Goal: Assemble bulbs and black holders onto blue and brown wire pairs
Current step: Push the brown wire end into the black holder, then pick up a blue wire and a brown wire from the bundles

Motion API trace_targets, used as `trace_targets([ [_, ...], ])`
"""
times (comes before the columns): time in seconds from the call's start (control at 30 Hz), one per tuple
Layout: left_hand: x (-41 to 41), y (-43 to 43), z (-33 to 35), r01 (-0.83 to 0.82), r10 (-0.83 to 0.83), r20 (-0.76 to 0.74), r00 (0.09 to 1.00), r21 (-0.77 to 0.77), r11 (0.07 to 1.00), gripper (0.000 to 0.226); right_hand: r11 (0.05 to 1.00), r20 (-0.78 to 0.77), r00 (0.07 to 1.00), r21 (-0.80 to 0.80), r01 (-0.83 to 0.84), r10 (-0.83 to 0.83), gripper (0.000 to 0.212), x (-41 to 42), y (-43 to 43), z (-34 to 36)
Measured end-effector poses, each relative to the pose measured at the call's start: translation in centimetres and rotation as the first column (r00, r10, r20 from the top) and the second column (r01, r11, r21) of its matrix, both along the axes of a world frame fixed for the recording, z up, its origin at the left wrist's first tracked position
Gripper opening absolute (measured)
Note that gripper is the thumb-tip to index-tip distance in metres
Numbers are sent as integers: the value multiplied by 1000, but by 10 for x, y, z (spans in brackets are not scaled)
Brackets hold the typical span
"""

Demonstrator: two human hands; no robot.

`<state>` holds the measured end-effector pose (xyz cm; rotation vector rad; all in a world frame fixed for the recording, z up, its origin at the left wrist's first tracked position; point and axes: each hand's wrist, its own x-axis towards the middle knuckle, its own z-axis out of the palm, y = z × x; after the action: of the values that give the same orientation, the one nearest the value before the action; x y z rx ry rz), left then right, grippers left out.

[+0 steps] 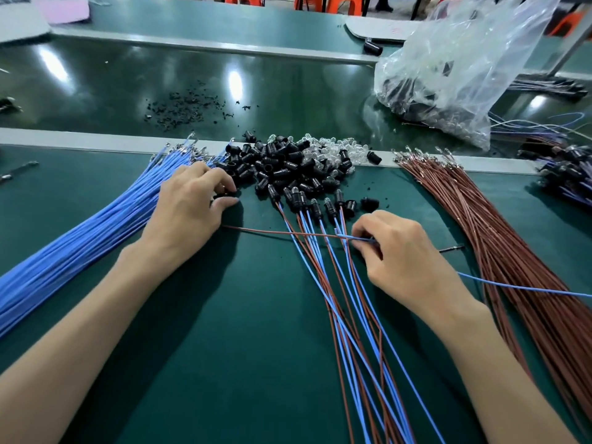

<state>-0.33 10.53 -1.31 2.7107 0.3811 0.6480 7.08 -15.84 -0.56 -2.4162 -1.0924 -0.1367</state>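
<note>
A heap of black holders (282,168) lies mid-table with clear bulbs (333,150) behind it. My left hand (189,203) rests at the heap's left edge, fingertips pinching a black holder (226,194); a brown wire (266,231) runs from under this hand to the right. My right hand (400,254) pinches a blue wire (519,286) that trails off to the right. Between the hands lie several finished blue and brown pairs (339,283) with holders and bulbs at their far ends. A blue wire bundle (80,248) lies left, a brown wire bundle (512,251) right.
A clear plastic bag (455,68) with more parts stands at the back right on the glossy conveyor belt (128,84). Black scraps (185,110) are scattered on the belt. More assembled wires (567,174) pile at the far right edge.
</note>
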Motion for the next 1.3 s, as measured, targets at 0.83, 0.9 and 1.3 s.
trace_targets([
  [0.83,-22,-69,-10,516,-321,458,829,-402,756,21,920,135,969,311,-239,206,11,-16,12,-4],
  [0.9,-23,-69,-10,519,-302,468,831,-453,725,21,925,137,967,291,-245,213,14,-18,13,-5],
  [1.3,-22,-69,-7,618,-428,461,777,-431,657,19,950,-81,969,233,-210,234,24,-26,18,-6],
])
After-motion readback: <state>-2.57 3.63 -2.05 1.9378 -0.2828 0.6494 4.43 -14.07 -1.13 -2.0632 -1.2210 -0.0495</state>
